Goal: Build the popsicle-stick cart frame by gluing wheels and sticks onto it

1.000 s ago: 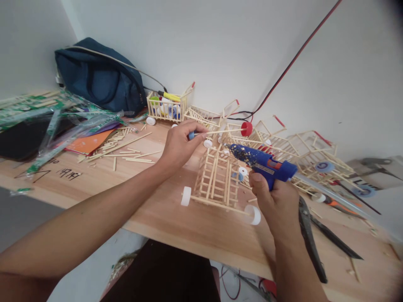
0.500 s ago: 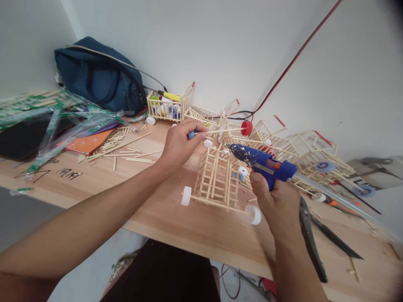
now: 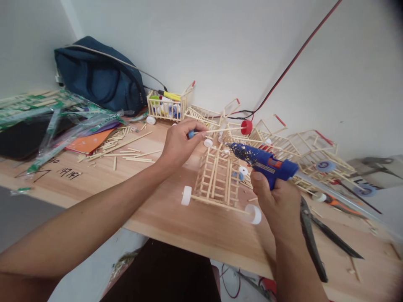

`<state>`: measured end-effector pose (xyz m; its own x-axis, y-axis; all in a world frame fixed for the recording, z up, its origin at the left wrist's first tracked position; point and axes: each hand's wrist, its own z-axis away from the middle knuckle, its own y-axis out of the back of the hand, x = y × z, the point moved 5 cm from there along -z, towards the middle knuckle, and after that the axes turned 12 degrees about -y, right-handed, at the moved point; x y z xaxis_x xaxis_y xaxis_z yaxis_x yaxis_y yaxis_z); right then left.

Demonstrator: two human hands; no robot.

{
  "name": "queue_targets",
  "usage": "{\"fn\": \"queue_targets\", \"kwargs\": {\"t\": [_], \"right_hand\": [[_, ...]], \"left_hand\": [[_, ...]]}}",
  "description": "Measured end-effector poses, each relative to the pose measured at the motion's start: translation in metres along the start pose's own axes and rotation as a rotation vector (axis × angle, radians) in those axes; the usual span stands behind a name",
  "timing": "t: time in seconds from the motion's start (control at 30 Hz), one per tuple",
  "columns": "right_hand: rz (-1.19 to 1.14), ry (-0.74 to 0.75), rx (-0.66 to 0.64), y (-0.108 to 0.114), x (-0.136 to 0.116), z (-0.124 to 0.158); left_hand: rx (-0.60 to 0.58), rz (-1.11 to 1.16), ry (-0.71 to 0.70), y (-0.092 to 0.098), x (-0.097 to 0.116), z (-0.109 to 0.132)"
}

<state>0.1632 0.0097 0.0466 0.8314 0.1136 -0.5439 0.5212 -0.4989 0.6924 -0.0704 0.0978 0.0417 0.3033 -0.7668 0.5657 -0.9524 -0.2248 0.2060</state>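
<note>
Between its fingers my left hand [image 3: 182,142] pinches a thin wooden stick [image 3: 224,130]. A red bottle cap [image 3: 247,127] sits on the stick's far end and a blue cap [image 3: 191,134] shows at my fingers. My right hand [image 3: 277,201] is wrapped round the handle of a blue glue gun [image 3: 264,161], whose speckled nozzle points left, over the stick frame below. That upturned stick cart [image 3: 217,178] lies on the table with white bottle-cap wheels [image 3: 186,195] along its near side. A clear glue stick [image 3: 333,195] runs out of the gun's back.
Finished stick carts [image 3: 166,107] line the wall, one holding caps. Loose cut sticks [image 3: 132,155], orange paper [image 3: 90,142] and plastic wrappers [image 3: 47,134] lie left, before a blue bag [image 3: 100,77]. Pliers [image 3: 311,239] rest right, beside my right wrist. The table's front edge [image 3: 176,251] is close.
The glue gun and my right hand have shifted very slightly to the right. My left hand keeps its grip on the stick in nearly the same place.
</note>
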Motion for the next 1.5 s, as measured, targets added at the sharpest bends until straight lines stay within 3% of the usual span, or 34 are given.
{"fn": "queue_targets", "kwargs": {"t": [1.23,1.33,1.5], "right_hand": [[-0.008,-0.026,0.008,0.002,0.006,0.003],[-0.073,-0.051,-0.009,0.003,0.010,0.004],[-0.359,-0.158,-0.151,-0.002,0.010,0.006]], "left_hand": [[0.003,-0.015,0.012,0.000,-0.003,0.001],[0.006,-0.009,0.007,0.000,-0.003,0.001],[0.007,0.005,0.007,0.000,-0.003,0.001]]}}
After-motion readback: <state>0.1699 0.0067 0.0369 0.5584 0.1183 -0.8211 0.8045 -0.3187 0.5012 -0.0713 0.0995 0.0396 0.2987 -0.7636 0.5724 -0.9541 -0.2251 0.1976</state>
